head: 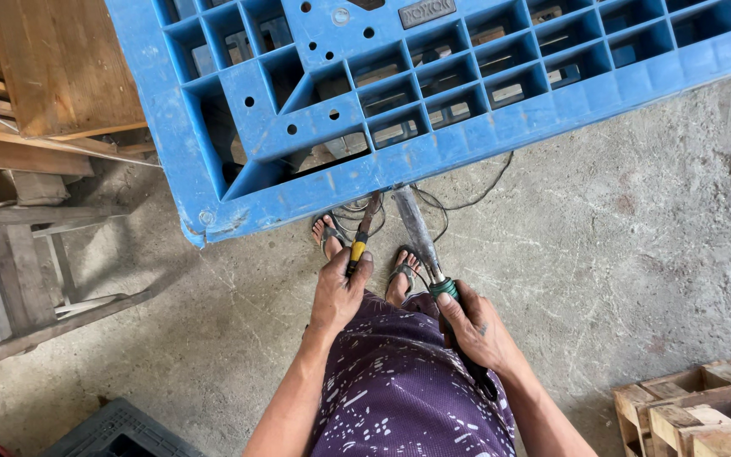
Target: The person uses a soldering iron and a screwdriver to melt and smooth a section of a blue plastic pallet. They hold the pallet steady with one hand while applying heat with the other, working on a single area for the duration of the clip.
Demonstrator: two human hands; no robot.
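My left hand has its fingers wrapped tight around the yellow-and-black handle of a small hand tool, maybe a screwdriver. Its shaft runs up and away from me, tilted slightly right, its tip meeting the lower edge of the blue plastic pallet. My right hand has its fingers closed around the dark grip of a larger tool with a green collar. Its long grey metal barrel leans up and slightly left, nose at the same pallet edge, just beside the small tool's tip. Both tools lie nearly parallel, long axes pointing from my hands toward the pallet. My sandalled feet stand on the concrete floor below the tools. Thin wires trail on the floor near the pallet edge.
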